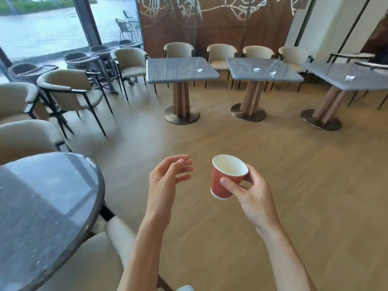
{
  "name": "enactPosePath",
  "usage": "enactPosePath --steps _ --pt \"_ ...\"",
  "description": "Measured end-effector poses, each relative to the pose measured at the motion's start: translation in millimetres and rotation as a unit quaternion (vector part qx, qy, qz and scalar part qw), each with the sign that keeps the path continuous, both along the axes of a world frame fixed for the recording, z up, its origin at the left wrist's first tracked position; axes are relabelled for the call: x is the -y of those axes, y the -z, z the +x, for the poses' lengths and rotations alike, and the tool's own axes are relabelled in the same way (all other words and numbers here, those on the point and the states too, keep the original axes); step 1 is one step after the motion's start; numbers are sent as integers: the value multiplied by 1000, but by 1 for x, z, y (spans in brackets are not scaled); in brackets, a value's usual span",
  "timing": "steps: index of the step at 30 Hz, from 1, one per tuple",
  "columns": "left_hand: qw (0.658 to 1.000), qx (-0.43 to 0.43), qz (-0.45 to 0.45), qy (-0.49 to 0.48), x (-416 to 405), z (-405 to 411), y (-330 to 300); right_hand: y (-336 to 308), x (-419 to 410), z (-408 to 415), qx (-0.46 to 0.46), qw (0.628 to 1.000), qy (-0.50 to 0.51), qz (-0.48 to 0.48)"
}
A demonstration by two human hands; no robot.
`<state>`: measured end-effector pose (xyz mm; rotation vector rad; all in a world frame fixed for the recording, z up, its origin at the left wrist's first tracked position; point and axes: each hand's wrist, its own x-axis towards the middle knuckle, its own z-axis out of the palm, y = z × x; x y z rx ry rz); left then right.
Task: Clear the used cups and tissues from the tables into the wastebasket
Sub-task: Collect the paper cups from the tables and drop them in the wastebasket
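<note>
The step in hand looks like carrying: a red paper cup [227, 177] is already off its counter and held out over the wooden floor [294, 175], tipped so its white, seemingly empty inside faces the camera. The right hand [249, 192] grasps it, thumb across the near wall and fingers wrapped behind. The left hand [168, 179] is released, fingers loosely curved, touching nothing, just at 9 o'clock of the cup. No wastebasket shows, so the next move calls for finding it and dropping the cup in. Crumpled tissues remain at 12 to 2 o'clock: one [199, 70] on the left square counter [168, 74], two [257, 69] [273, 73] on the middle counter [241, 70], one [349, 77] on the right counter [327, 74]. The free left hand could gather those.
</note>
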<state>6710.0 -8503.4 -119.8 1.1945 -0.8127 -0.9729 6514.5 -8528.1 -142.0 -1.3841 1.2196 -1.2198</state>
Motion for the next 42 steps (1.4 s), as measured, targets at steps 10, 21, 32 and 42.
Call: enactPosePath --steps 10,21,32,42 --pt "999 -27 31 -13 224 34 45 43 234 48 -33 999 -32 13" --pt "1000 6 2 -11 497 121 -3 3 515 142 -17 999 -24 -27" --pt "994 15 37 -99 717 222 31 43 775 257 -18 995 -95 -25" --pt "971 8 12 -239 877 343 -1 12 966 410 -35 967 -247 -46"
